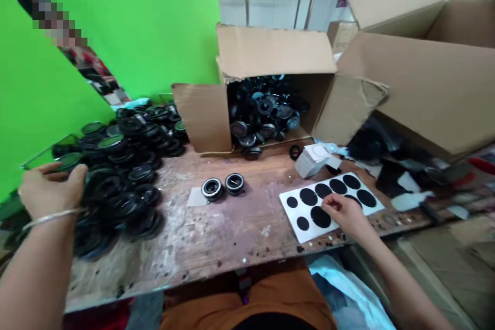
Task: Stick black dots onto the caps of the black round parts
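On the left, my left hand (52, 188) reaches over a heap of round black parts (124, 180), thumb and fingers apart around one of them at the heap's left side. Over a white sheet with black round stickers (294, 216), my right hand (342, 209) has its thumb and fingertips pinched together; whatever is between them is too small to make out. Two round black parts with pale rings, one on the left (212, 189) and one on the right (234, 184), lie side by side mid-table. A pale paper piece (197, 197) lies partly under the left one.
An open cardboard box (276, 54) full of similar black parts lies at the back of the table (232, 237). A stack of white papers (310, 161) and a black ring (295, 152) sit before it. A larger box (421, 87) stands at the right, near assorted clutter.
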`<move>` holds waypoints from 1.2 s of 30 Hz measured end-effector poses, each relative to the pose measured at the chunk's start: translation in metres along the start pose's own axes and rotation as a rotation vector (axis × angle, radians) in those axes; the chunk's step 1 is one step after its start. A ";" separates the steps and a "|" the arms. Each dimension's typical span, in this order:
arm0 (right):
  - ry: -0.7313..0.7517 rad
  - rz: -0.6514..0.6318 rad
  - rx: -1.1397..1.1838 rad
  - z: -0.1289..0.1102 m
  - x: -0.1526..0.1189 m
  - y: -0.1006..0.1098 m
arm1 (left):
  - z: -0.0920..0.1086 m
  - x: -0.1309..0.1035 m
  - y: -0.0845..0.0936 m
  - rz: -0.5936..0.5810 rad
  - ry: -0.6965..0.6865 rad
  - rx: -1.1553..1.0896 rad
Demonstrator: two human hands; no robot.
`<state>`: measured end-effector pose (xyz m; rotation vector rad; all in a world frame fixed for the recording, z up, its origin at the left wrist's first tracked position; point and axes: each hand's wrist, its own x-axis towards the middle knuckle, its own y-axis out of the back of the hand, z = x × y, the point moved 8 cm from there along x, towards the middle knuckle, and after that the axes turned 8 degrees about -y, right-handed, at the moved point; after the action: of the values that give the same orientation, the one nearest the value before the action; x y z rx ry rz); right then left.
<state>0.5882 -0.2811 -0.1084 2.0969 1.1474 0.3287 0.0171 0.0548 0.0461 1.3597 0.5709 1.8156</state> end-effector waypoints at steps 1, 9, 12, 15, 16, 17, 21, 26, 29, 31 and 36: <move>0.020 0.008 -0.041 -0.002 0.001 -0.003 | 0.018 -0.015 0.000 0.007 0.036 -0.023; 0.110 -0.009 -0.207 -0.036 0.014 -0.037 | 0.307 -0.263 -0.054 -0.769 -0.839 -0.723; 0.072 0.066 -0.288 -0.034 0.029 -0.030 | 0.346 -0.314 -0.077 -0.859 -0.947 -0.718; 0.026 0.103 -0.345 -0.023 0.045 -0.021 | 0.365 -0.329 -0.092 -0.870 -0.987 -0.686; 0.019 0.094 -0.355 -0.019 0.050 -0.021 | 0.369 -0.330 -0.096 -0.874 -0.995 -0.668; 0.016 0.077 -0.361 -0.016 0.054 -0.021 | 0.371 -0.331 -0.099 -0.878 -1.002 -0.648; 0.023 -0.005 -0.379 -0.011 0.068 -0.025 | 0.375 -0.333 -0.108 -0.898 -1.028 -0.559; 0.080 -0.107 -0.392 -0.018 0.073 -0.028 | 0.374 -0.336 -0.111 -0.895 -1.062 -0.465; 0.148 -0.111 -0.401 -0.024 0.067 -0.031 | 0.374 -0.337 -0.111 -0.883 -1.078 -0.434; 0.200 -0.094 -0.404 -0.028 0.058 -0.034 | 0.374 -0.338 -0.110 -0.874 -1.088 -0.421; 0.353 -0.070 -0.386 -0.037 0.017 -0.030 | 0.374 -0.337 -0.109 -0.858 -1.105 -0.407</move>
<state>0.5590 -0.2396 -0.1044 1.6959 1.2370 0.8428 0.4452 -0.1858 -0.1114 1.2930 0.1025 0.3274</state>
